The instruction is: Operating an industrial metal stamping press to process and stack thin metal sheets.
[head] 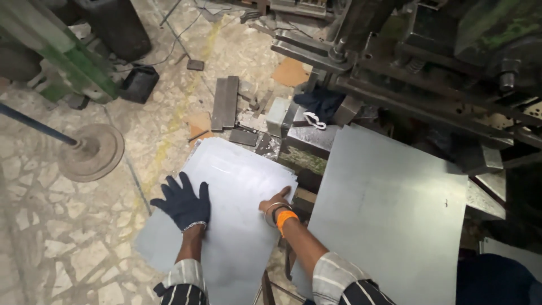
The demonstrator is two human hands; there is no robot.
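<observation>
Flooring of cracked stone slabs [51,237] stretching across the left, with a round metal disc on a blue rod [93,149] lying far left and a green machine frame [62,56] standing beyond it. Nearer the middle, pressing flat with fingers spread on the near-left part of a pale metal sheet [237,226], the gloved left hand [183,203], not gripping, only resting open on top. Lying beyond the sheet, dark steel bars [226,101] and scraps on the floor. Curling over the sheet's right edge, the bare right hand [278,200], wearing an orange band and a bangle, apparently pinching that edge, though the fingers underneath are hidden. Leaning or lying further right, a second, larger grey sheet [389,209], reaching up against the dark press machine [423,62] at far right. Judging by this, handling just starting: the pale sheet steadied on its stack, not yet lifted clear toward the press.
</observation>
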